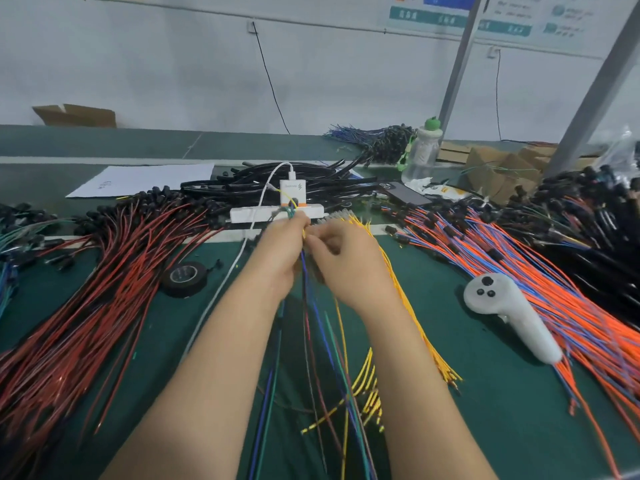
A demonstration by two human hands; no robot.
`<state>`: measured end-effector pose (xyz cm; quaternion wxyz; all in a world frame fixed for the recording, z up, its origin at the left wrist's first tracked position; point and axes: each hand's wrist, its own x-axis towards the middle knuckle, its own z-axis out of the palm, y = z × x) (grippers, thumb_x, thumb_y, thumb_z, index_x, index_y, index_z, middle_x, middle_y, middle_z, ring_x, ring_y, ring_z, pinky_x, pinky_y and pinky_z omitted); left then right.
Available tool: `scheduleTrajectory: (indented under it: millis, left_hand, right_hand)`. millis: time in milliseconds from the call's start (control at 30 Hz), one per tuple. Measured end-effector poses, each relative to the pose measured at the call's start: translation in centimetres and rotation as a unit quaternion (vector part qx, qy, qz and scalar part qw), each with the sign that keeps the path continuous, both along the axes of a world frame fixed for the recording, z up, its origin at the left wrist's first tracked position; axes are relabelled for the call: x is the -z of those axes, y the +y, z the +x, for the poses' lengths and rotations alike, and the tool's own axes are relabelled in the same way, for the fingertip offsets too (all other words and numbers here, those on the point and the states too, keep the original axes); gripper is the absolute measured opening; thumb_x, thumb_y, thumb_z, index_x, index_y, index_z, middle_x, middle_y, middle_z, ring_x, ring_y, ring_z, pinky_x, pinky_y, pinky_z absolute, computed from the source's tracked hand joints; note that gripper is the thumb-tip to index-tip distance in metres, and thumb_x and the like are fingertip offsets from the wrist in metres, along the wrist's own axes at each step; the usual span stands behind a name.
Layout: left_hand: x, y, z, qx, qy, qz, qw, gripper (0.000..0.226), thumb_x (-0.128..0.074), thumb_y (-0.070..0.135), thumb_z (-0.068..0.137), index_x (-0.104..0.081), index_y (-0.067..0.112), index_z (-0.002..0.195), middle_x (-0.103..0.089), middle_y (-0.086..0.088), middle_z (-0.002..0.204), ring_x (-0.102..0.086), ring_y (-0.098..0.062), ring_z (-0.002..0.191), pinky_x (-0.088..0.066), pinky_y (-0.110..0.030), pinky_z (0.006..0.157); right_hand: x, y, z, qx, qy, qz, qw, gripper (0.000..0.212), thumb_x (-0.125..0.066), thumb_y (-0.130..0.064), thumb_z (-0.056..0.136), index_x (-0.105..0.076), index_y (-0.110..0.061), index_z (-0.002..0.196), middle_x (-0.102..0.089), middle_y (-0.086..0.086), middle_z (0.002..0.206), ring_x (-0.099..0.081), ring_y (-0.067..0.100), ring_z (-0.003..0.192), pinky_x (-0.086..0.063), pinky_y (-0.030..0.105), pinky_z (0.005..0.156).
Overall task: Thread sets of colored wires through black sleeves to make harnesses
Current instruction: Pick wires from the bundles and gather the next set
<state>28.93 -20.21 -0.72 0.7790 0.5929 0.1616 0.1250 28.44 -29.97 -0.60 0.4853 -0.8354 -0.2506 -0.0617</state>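
Green matting covers the bench (pixel 485 427), which stands against a white wall with two grey posts rising at the right. An open cardboard box (pixel 74 116) sits far left by the wall; its contents are hidden. Flattened brown cartons (pixel 498 168) lie far right beside a clear bottle (pixel 420 154) with a green cap. Black sleeves (pixel 277 181) are heaped behind a white power strip (pixel 242 214). Red and black wires (pixel 86 306) fan out at the left, orange and blue wires (pixel 571 306) at the right, and yellow wires (pixel 408 296) run beneath the right forearm. A tape roll (pixel 185 278) and a white controller (pixel 509 313) rest on the mat. At centre the hands are close together: the left hand (pixel 280 251) grips a mixed bundle (pixel 329 358) of blue, green, yellow and dark red strands, and the right hand (pixel 346 261), blurred, pinches at its top. The bundle trails down towards the near edge.
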Motion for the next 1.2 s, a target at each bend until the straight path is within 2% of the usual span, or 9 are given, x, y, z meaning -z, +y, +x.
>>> scheduleTrajectory:
  millis: [67,133,200,300,433,533,800,967,1200]
  left_hand:
    - [-2.0,0.1,-0.1,0.004,-0.040,-0.042,0.998,0.027,-0.033,0.018,0.103,-0.045,0.014,0.079,-0.063,-0.004,0.066,-0.058,-0.014,0.051,-0.048,-0.023,0.047]
    - [-3.8,0.5,-0.1,0.014,-0.080,-0.112,0.990,0.028,-0.031,0.020,0.104,-0.041,0.015,0.078,-0.055,0.001,0.055,-0.049,-0.006,0.038,-0.040,-0.014,0.037]
    - [-5.5,0.5,0.1,0.057,-0.129,-0.238,0.961,0.031,-0.032,0.020,0.103,-0.041,0.015,0.073,-0.040,0.005,0.048,-0.032,-0.002,0.031,-0.026,-0.011,0.030]
    - [-6.7,-1.4,1.4,0.110,-0.162,-0.360,0.912,0.030,-0.034,0.013,0.101,-0.043,0.011,0.072,-0.035,0.005,0.044,-0.027,-0.002,0.029,-0.021,-0.013,0.027]
    - [-5.9,-5.0,3.8,0.131,-0.112,-0.339,0.925,0.029,-0.032,0.012,0.101,-0.044,0.010,0.074,-0.035,0.006,0.042,-0.024,-0.002,0.028,-0.018,-0.012,0.026]
    - [-4.2,-6.3,5.4,0.127,-0.070,-0.296,0.944,0.030,-0.031,0.013,0.101,-0.044,0.010,0.075,-0.036,0.007,0.042,-0.024,-0.001,0.028,-0.016,-0.011,0.027]
    - [-1.7,-7.1,7.7,0.096,-0.018,-0.261,0.960,0.030,-0.031,0.015,0.103,-0.042,0.011,0.076,-0.032,0.002,0.061,-0.023,-0.001,0.030,-0.016,-0.012,0.029]
    - [-1.0,-7.1,8.3,0.093,-0.002,-0.249,0.964,0.030,-0.031,0.014,0.104,-0.041,0.012,0.075,-0.034,0.002,0.060,-0.023,-0.002,0.031,-0.016,-0.012,0.029]
    - [0.3,-5.7,8.7,0.090,0.014,-0.216,0.972,0.028,-0.032,0.017,0.104,-0.043,0.011,0.079,-0.040,0.001,0.062,-0.027,-0.002,0.032,-0.019,-0.012,0.029]
  right_hand:
    - [-0.1,-1.7,0.7,0.026,0.016,0.053,0.998,0.018,-0.057,-0.016,0.093,-0.064,-0.025,0.079,-0.066,-0.003,0.075,-0.059,0.015,0.068,-0.047,0.028,0.068]
    - [0.2,-4.3,2.4,0.148,-0.011,0.052,0.988,0.015,-0.055,-0.019,0.094,-0.069,-0.020,0.088,-0.069,-0.001,0.082,-0.064,0.019,0.081,-0.049,0.032,0.076]
    - [1.1,-7.0,4.8,0.265,-0.007,-0.011,0.964,0.021,-0.050,-0.018,0.095,-0.069,-0.013,0.104,-0.069,0.007,0.102,-0.062,0.027,0.099,-0.047,0.035,0.084]
    - [3.2,-8.8,8.4,0.287,0.058,-0.191,0.937,0.032,-0.045,-0.013,0.095,-0.062,-0.005,0.121,-0.051,0.020,0.133,-0.045,0.036,0.124,-0.039,0.037,0.095]
    - [5.3,-9.1,11.3,0.282,0.082,-0.312,0.904,0.040,-0.048,-0.017,0.092,-0.054,-0.005,0.130,-0.023,0.020,0.155,-0.017,0.033,0.144,-0.016,0.037,0.118]
    - [6.3,-9.1,12.9,0.279,0.131,-0.315,0.898,0.043,-0.045,-0.012,0.092,-0.049,-0.008,0.135,-0.013,0.010,0.160,-0.007,0.030,0.147,-0.007,0.049,0.118]
    - [8.1,-8.4,15.0,0.359,0.064,-0.296,0.883,0.041,-0.047,-0.012,0.090,-0.044,-0.015,0.131,-0.039,0.014,0.140,-0.031,0.035,0.130,-0.024,0.046,0.105]
    - [8.5,-8.3,15.9,0.373,0.055,-0.303,0.875,0.029,-0.048,-0.019,0.094,-0.061,-0.022,0.121,-0.046,0.011,0.134,-0.035,0.033,0.126,-0.026,0.044,0.101]
    - [7.4,-9.0,16.2,0.356,0.041,-0.209,0.910,0.024,-0.049,-0.010,0.091,-0.068,-0.020,0.101,-0.070,0.007,0.095,-0.058,0.029,0.102,-0.024,0.039,0.097]
